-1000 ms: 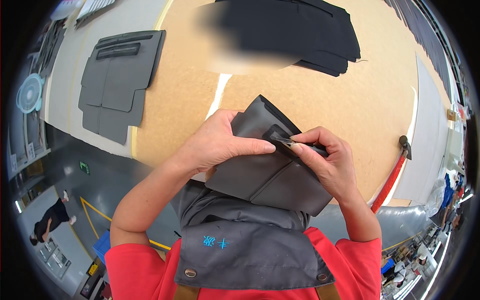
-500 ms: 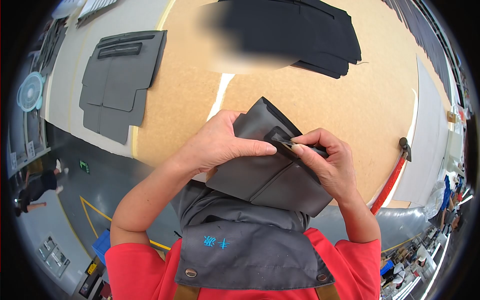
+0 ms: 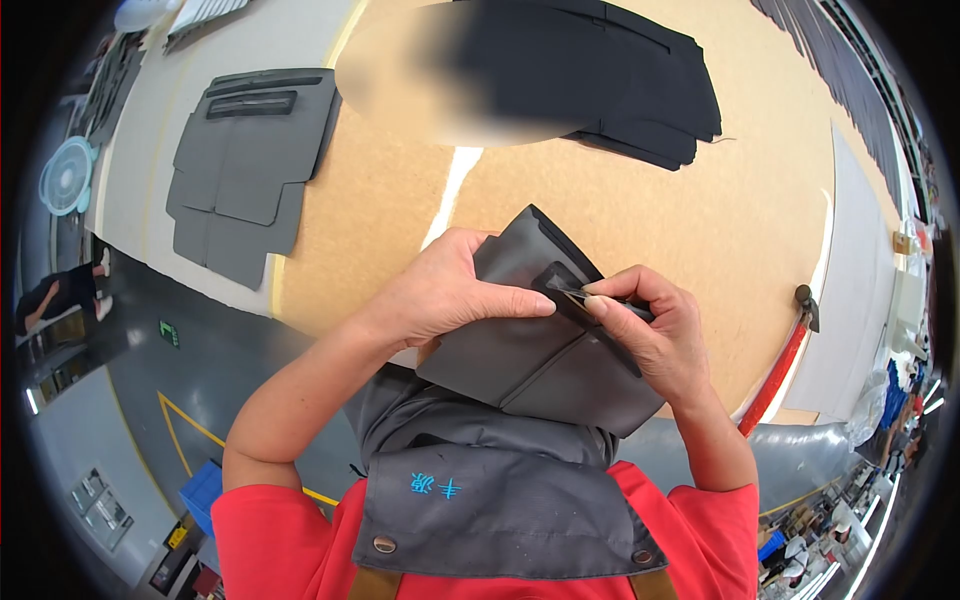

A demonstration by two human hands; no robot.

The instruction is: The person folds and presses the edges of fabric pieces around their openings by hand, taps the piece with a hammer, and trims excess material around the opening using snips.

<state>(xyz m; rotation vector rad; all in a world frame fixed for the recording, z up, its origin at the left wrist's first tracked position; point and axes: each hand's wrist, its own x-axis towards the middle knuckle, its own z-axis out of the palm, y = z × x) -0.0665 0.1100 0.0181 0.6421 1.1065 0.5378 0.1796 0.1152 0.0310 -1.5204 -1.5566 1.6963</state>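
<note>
A dark grey leather-like panel [image 3: 500,350] with a seam across it is held tilted in front of my apron, over the table's near edge. My left hand [image 3: 450,290] grips its left side, thumb flat on top and fingers behind. In my right hand [image 3: 655,320] is a slim dark tool [image 3: 572,292] with a thin pale tip, pinched between thumb and forefinger. Its tip lies at the end of the black-edged slot [image 3: 556,276] in the panel, close to my left thumb. My right palm hides most of the tool.
A stack of grey panels [image 3: 240,170] with slots lies on the table's left. Black cut pieces [image 3: 600,80] are piled at the back, partly blurred. A red-handled hammer [image 3: 785,370] rests at the right. Beyond the left edge, a person [image 3: 65,295] is on the floor side.
The tool's tip has shifted slightly at the slot; both hands keep their grip. The view has turned a little, and the person at the left appears farther left.
</note>
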